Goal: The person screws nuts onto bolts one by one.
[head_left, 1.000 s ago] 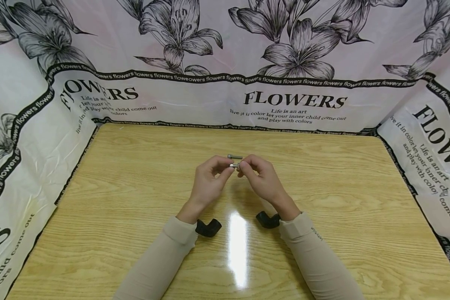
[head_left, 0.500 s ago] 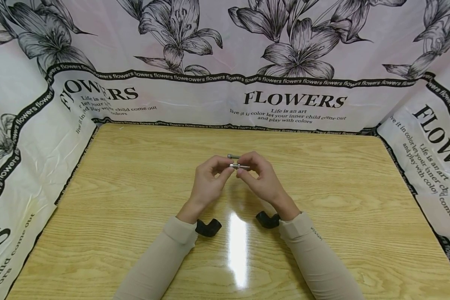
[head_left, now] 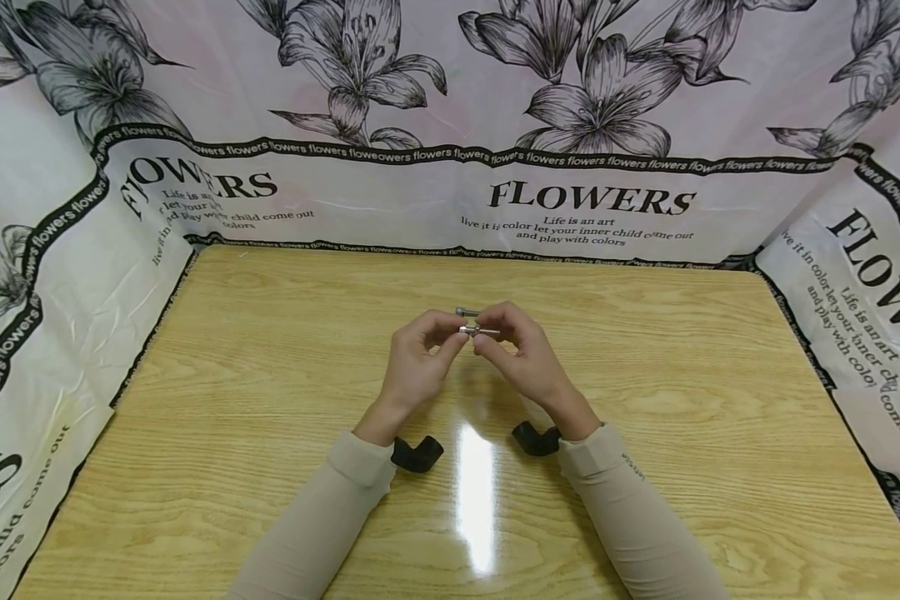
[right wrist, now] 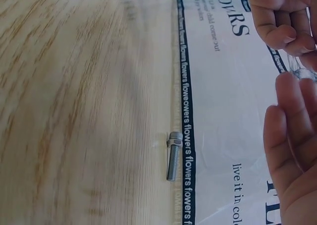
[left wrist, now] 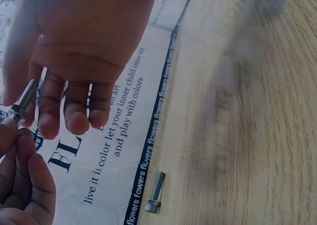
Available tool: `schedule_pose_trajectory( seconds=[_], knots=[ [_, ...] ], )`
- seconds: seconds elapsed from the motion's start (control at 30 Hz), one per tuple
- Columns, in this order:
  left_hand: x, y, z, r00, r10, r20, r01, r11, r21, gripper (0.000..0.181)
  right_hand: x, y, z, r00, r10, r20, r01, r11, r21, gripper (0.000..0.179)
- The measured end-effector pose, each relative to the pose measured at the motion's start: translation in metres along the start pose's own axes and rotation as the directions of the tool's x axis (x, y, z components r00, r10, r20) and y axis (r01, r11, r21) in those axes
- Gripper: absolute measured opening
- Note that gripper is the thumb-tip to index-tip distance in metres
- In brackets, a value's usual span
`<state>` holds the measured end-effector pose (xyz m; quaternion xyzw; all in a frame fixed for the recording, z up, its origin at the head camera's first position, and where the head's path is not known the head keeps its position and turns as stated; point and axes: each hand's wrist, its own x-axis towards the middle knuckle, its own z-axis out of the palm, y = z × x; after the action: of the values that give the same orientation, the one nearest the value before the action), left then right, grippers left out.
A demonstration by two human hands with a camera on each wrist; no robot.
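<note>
Over the middle of the table my left hand (head_left: 420, 358) pinches a metal bolt (head_left: 492, 332) by its head, the shank pointing right. A hex nut (left wrist: 19, 111) sits on the thread close to the head, clearest in the left wrist view. My right hand (head_left: 527, 354) has its thumb and index finger around the nut, with the shank end showing between them; its other fingers extend loosely. Just beyond the hands, a second bolt (right wrist: 173, 160) with a nut near its head lies on the table. In the head view its right end is hidden by my right hand.
The light wood table (head_left: 270, 333) is enclosed by a white floral sheet (head_left: 390, 200) at the back and sides. Black angled pieces (head_left: 417, 455) sit at both wrists. A bright light reflection (head_left: 476, 500) shows on the tabletop in front.
My right thumb and index finger have shifted and parted slightly, exposing more of the bolt's shank. The left hand holds its place, and the second bolt stays where it was.
</note>
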<state>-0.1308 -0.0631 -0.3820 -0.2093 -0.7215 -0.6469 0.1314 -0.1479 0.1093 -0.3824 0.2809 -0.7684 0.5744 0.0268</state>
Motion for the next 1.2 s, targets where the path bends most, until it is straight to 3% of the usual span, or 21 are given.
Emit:
schedule_pose_trajectory(
  seconds=[0.2, 0.37, 0.47, 0.7, 0.8, 1.03, 1.2],
  knots=[
    [-0.0003, -0.0022, 0.0003, 1.000, 0.019, 0.005, -0.019, 1.000, -0.005, 0.012, 0.0008, 0.0002, 0.0011, 1.000, -0.001, 0.011, 0.001, 1.000, 0.006, 0.006],
    [-0.0005, -0.0019, 0.0006, 1.000, 0.016, 0.012, -0.016, 1.000, -0.007, 0.012, 0.0017, -0.0016, 0.0013, 0.999, 0.037, 0.017, -0.036, 0.998, -0.047, 0.018],
    [-0.0005, -0.0015, 0.0007, 1.000, 0.010, 0.014, -0.010, 1.000, -0.009, 0.012, 0.0012, -0.0025, 0.0007, 0.999, 0.047, 0.024, -0.046, 0.998, -0.044, 0.016],
    [-0.0002, -0.0010, -0.0005, 1.000, 0.002, 0.009, -0.002, 1.000, -0.026, 0.012, 0.0003, -0.0009, 0.0006, 1.000, 0.012, 0.026, -0.013, 1.000, 0.018, 0.017],
    [0.0001, -0.0011, 0.0018, 1.000, 0.001, 0.017, -0.001, 1.000, -0.023, 0.012, -0.0002, -0.0013, -0.0006, 1.000, 0.005, 0.018, -0.005, 1.000, 0.005, 0.008],
    [-0.0001, 0.0003, 0.0055, 1.000, -0.006, 0.027, 0.006, 1.000, -0.003, 0.012, -0.0007, -0.0011, -0.0024, 0.999, 0.030, -0.009, -0.031, 0.998, -0.050, 0.022],
    [-0.0012, 0.0009, 0.0041, 1.000, -0.016, 0.006, 0.015, 1.000, 0.022, 0.012, -0.0007, -0.0005, -0.0016, 1.000, 0.022, 0.007, -0.022, 1.000, -0.015, 0.013]
  ],
)
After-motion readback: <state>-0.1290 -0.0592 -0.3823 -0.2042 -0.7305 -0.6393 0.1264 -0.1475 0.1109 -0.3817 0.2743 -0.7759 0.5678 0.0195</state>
